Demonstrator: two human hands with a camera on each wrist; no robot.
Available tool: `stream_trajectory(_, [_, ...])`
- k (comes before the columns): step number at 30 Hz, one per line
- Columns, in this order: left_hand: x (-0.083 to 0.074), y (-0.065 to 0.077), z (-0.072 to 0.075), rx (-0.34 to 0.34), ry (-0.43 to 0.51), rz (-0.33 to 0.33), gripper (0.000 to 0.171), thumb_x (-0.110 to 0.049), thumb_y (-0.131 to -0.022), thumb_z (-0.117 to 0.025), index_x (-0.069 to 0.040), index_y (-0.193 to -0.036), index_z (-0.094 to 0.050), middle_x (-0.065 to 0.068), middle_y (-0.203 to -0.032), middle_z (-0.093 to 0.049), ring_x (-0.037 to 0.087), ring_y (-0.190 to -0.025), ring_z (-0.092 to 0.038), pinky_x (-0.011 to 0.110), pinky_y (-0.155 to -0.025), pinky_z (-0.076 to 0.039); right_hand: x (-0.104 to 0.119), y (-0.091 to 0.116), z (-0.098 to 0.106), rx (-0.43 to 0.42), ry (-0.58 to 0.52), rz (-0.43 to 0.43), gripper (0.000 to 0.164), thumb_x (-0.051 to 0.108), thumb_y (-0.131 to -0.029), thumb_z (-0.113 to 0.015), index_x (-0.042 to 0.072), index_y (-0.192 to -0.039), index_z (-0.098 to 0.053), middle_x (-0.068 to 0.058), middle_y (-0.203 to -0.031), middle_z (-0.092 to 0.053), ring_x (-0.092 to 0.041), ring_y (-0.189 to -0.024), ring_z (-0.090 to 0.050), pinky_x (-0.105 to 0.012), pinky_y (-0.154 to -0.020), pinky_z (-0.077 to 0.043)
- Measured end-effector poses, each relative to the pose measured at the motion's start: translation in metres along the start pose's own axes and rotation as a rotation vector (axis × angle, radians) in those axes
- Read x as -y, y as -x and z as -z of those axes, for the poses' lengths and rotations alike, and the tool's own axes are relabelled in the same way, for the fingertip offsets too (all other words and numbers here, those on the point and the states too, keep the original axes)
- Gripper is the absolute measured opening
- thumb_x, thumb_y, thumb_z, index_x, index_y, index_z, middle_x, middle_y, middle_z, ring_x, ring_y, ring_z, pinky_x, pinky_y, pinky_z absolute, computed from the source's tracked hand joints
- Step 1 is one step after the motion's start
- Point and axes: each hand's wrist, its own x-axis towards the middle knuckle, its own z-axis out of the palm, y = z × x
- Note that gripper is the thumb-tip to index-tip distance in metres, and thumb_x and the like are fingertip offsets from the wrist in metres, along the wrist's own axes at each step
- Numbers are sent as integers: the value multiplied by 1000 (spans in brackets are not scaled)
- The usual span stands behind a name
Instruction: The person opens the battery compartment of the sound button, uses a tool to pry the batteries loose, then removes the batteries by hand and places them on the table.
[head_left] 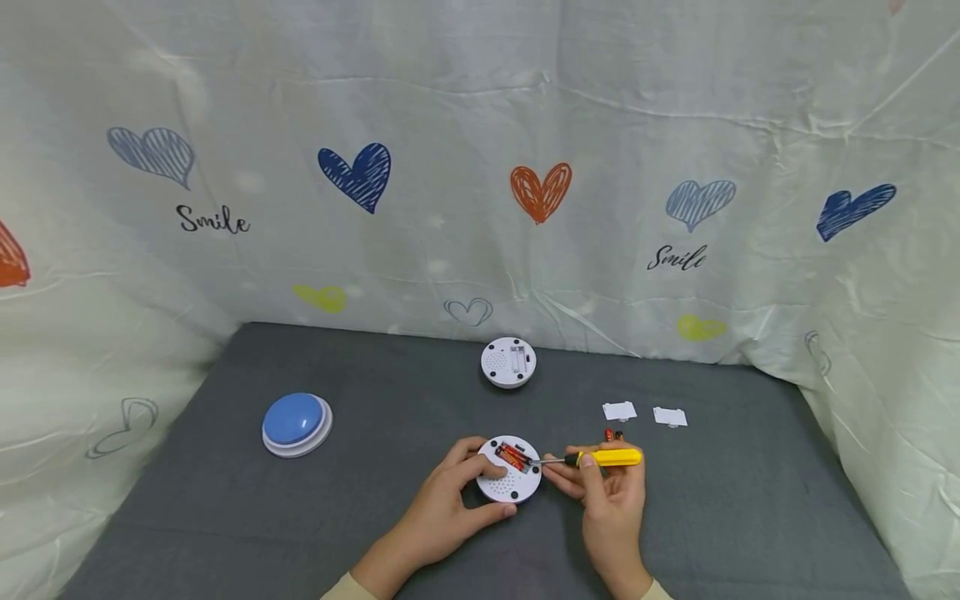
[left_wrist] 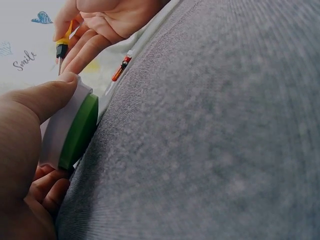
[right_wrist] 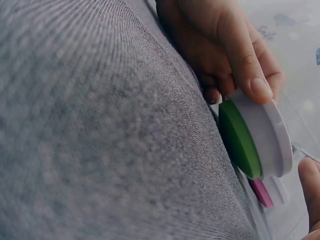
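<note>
My left hand [head_left: 442, 504] grips a round white push button [head_left: 517, 490] by its rim, thumb on the near side. The button is upside down, and its green dome [left_wrist: 80, 132] faces the table. Two red-and-black batteries [head_left: 513, 457] show in its open battery compartment. In my right hand [head_left: 613, 508] is a yellow-handled screwdriver [head_left: 618, 457], held between thumb and fingers. Its metal shaft points left, with the tip at the right end of the compartment. Whether the tip touches a battery, I cannot tell.
Farther back lies another overturned white button [head_left: 507, 377], with a pink dome [right_wrist: 262, 192] and an open compartment. A blue-topped button [head_left: 294, 419] stands at left. Two white battery covers [head_left: 619, 411] lie at right, with loose batteries [head_left: 609, 434] partly hidden behind my right hand.
</note>
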Motion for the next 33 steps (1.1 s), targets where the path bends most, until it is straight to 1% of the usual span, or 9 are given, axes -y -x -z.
stream_trajectory(5, [1,0,0,15,2,17,39,-38,-86,-96,-37,-118,-73,-11,-147,-55,15,-131,-59,45,-110,-50,1,-2,1,3,-73,44,20,-16,-110,-45,-5,-126,-43,-43,-107,-58,-48,-88,-79,-60,-71,-62])
stream_trajectory(8, [1,1,0,15,-10,18,39,-39,-87,-96,-39,-118,-72,-12,-147,-54,15,-131,-58,45,-110,-50,1,-5,2,22,-150,117,19,-19,-108,-41,-11,-126,-41,-32,-105,-65,-45,-85,-80,-56,-66,-63])
stream_trajectory(10, [2,0,0,12,-18,16,39,-40,-87,-95,-40,-118,-71,-12,-148,-54,14,-131,-58,46,-110,-50,1,-7,3,18,-158,140,19,-20,-108,-39,-15,-127,-38,-26,-105,-67,-42,-83,-81,-52,-64,-64])
stream_trajectory(14, [3,0,0,14,-28,14,40,-42,-87,-95,-42,-118,-70,-15,-148,-54,14,-131,-58,46,-109,-50,2,-9,5,-19,-77,139,23,-18,-109,-41,-17,-132,-38,-21,-103,-67,-33,-78,-80,-40,-59,-64])
stream_trajectory(19, [2,0,0,26,-5,18,42,-43,-88,-94,-43,-120,-68,-15,-149,-53,14,-133,-58,46,-111,-49,2,-10,8,-62,70,64,34,-12,-111,-48,-9,-144,-44,-16,-101,-66,-28,-75,-78,-32,-54,-61])
stream_trajectory(22, [2,0,1,27,6,24,43,-41,-87,-95,-43,-121,-68,-14,-149,-53,14,-133,-58,46,-112,-49,2,-12,9,-84,145,15,44,-10,-111,-51,-4,-154,-45,-12,-99,-66,-25,-74,-78,-29,-53,-58])
stream_trajectory(25, [2,1,1,24,10,31,43,-40,-87,-95,-43,-121,-67,-14,-150,-53,14,-133,-58,45,-112,-49,2,-15,10,-102,192,-7,54,-11,-109,-54,0,-161,-44,-11,-96,-66,-22,-70,-76,-26,-51,-55])
stream_trajectory(30, [2,2,1,20,25,28,44,-37,-89,-93,-42,-124,-67,-12,-151,-51,14,-132,-58,39,-110,-50,2,-20,13,-108,241,-11,58,-14,-105,-61,-5,-160,-44,-9,-92,-66,-19,-62,-71,-24,-47,-52])
stream_trajectory(33, [2,2,2,15,35,14,44,-34,-89,-93,-40,-125,-67,-10,-151,-52,15,-130,-58,36,-104,-51,1,-22,15,-103,251,-23,57,-17,-102,-64,-9,-156,-46,-11,-90,-64,-20,-56,-67,-24,-45,-50])
